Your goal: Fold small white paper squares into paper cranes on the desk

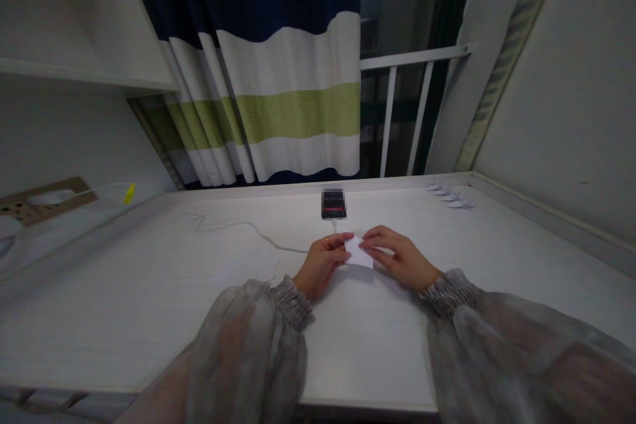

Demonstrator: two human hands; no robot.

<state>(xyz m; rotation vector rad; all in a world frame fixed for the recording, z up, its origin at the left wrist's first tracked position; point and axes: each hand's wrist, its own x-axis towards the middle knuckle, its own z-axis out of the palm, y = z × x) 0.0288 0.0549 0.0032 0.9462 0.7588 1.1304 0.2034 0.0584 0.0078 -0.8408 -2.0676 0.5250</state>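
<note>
A small piece of white paper (358, 254) is held just above the white tabletop, between both hands. My left hand (324, 261) pinches its left edge between thumb and fingers; a ring shows on one finger. At the paper's upper right, my right hand (400, 257) has its thumb and fingertips closed on the edge. Whether the paper is folded I cannot tell. Just beyond the hands stands a phone (333, 204) with a lit, blurred screen and a cable at its lower end.
The white cable (248, 224) runs leftward over the white table (149, 318). Several small folded paper pieces (451, 195) lie in a row at the back right. A power strip (50, 197) is at the far left. Behind the table hang a striped curtain (298, 66) and white window bars (390, 112).
</note>
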